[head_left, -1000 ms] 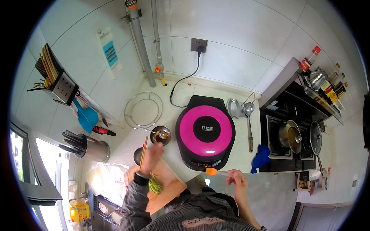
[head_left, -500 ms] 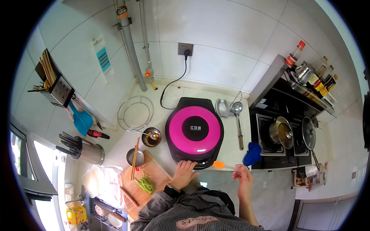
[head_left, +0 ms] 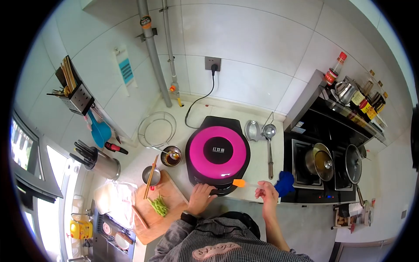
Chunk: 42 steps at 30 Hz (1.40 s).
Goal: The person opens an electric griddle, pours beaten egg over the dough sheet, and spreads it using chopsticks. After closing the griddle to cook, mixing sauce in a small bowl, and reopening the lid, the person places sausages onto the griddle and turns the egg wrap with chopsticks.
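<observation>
A round electric griddle (head_left: 198, 158) with a closed pink lid stands on the counter in front of me. My left hand (head_left: 201, 198) is at its front edge, fingers curled over the black front handle. Between the fingers of my right hand (head_left: 267, 194) is the pale, see-through handle of a silicone brush (head_left: 238, 182). Its orange head points left, just by the griddle's front right rim; whether it touches cannot be made out. To the griddle's left sits a bowl of dark sauce (head_left: 166, 161) with a spoon in it.
Left are a cutting board (head_left: 174, 192) with cut green vegetables (head_left: 158, 206), a metal bowl (head_left: 147, 174) with chopsticks across it, and a wire rack (head_left: 139, 131). Right are a ladle (head_left: 270, 153), a blue cloth (head_left: 285, 183) and a stove with a lidded pot (head_left: 310, 160). The griddle's cord (head_left: 200, 104) reaches a wall socket.
My right hand has brought the brush left and closer to the griddle's front rim. My left hand stays at the front edge, its fingers more curled. The whole view has shifted slightly.
</observation>
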Available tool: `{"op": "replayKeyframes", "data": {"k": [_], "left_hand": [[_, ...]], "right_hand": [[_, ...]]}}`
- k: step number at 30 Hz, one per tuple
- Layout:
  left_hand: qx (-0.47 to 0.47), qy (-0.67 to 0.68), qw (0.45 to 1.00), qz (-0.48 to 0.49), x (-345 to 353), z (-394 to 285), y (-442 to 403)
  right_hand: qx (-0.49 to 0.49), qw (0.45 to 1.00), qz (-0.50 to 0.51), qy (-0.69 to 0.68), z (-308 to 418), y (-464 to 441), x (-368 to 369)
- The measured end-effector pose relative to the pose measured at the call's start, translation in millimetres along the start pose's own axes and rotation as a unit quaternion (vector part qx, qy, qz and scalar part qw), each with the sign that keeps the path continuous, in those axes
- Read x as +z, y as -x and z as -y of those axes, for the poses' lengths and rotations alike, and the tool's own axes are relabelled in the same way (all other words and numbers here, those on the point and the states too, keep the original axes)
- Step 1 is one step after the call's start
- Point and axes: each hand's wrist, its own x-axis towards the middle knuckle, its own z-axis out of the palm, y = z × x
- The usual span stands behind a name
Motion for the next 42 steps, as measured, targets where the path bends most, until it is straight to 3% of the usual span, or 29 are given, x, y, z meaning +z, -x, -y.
{"op": "replayKeyframes", "data": {"k": [20,42], "left_hand": [[-0.054,0.022,0.998,0.017,2,-11,-8],[0.012,0.046,0.998,0.036,1,8,-3]], "right_hand": [[0.032,0.999,-0.006,0.006,-8,-38,-47],[0.004,0.994,-0.106,0.002,-19,5,-20]]}}
